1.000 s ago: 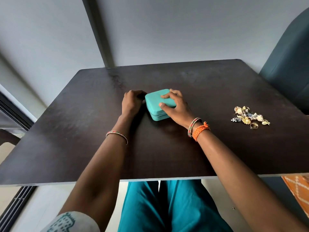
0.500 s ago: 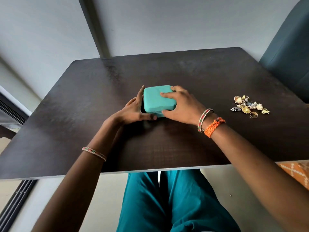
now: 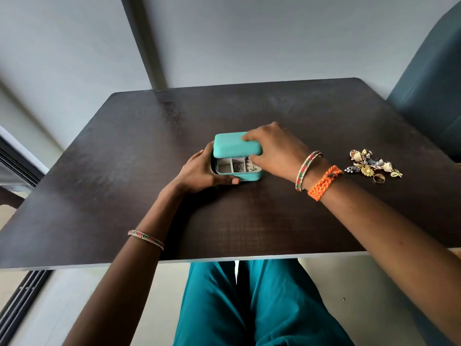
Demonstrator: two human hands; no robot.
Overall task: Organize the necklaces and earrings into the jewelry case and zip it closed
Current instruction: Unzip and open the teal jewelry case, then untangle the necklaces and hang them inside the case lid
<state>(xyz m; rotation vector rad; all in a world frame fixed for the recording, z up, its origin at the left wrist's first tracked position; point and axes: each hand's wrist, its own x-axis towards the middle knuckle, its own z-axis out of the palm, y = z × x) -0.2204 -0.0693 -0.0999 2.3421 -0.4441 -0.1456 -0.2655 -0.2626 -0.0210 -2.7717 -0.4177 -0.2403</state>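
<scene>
On the dark table (image 3: 124, 171), the teal jewelry case (image 3: 237, 148) sits half-open, left hand (image 3: 199, 171) gripping its base, right hand (image 3: 274, 151) clasping the lid.

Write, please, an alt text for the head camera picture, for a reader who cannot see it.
A person's right hand lifts the lid of a small teal jewelry case on a dark table, while the left hand holds its base. Grey compartments inside hold some small jewelry. A pile of earrings and a gold ring lie to the right.
</scene>
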